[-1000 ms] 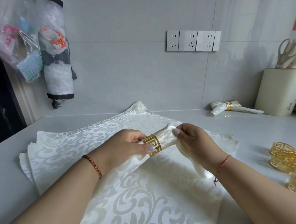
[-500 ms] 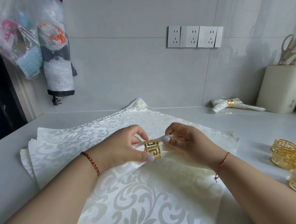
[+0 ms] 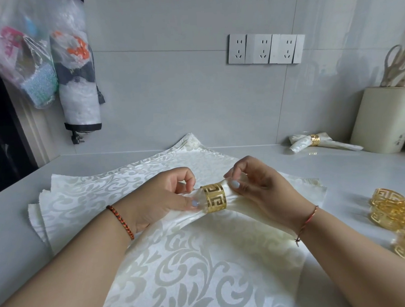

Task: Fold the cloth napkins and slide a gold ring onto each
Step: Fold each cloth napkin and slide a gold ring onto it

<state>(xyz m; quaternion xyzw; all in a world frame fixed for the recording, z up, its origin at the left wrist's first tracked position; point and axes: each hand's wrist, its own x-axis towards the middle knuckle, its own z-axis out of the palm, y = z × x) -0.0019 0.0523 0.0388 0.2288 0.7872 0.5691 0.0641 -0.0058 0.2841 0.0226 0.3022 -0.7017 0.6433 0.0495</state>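
Between both hands [image 3: 213, 195], cream napkin [image 3: 232, 198] w/ gold ring [image 3: 213, 198].

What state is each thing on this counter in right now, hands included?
Left hand: pinches the rolled napkin left of the ring.
Right hand: pinches the napkin right of the ring.
Rolled napkin: gathered, threaded through the ring.
Gold ring: around the napkin, between the hands.
Flat napkins: stacked, unfolded.
Finished napkin: ringed, lying by the wall.
Spare rings: loose pile, unused.
Sockets: nothing plugged in.
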